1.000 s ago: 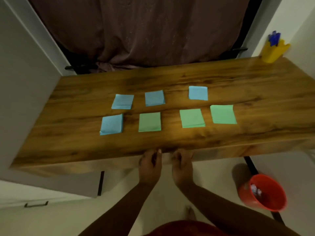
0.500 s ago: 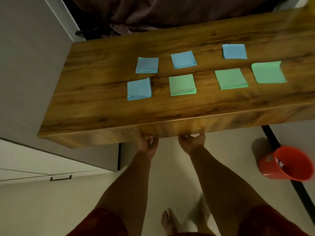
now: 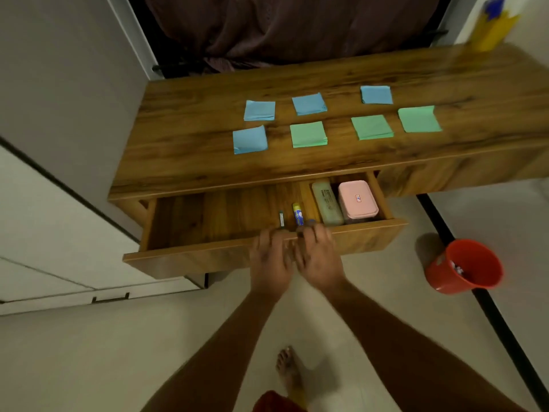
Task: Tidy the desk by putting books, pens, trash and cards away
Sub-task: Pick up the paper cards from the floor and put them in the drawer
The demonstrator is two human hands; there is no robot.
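Both hands sat side by side on the front edge of the open drawer (image 3: 208, 257) — the left hand (image 3: 271, 260) and the right hand (image 3: 319, 257) each with fingers hooked over the lip, though blur made the exact grip hard to read. The cards — four blue (image 3: 259, 110) and three green (image 3: 309, 134) — lay flat on the desk (image 3: 184, 144), straight ahead and above the drawer. Their two rows ran left to right, and the middle cards were about equally near either hand.
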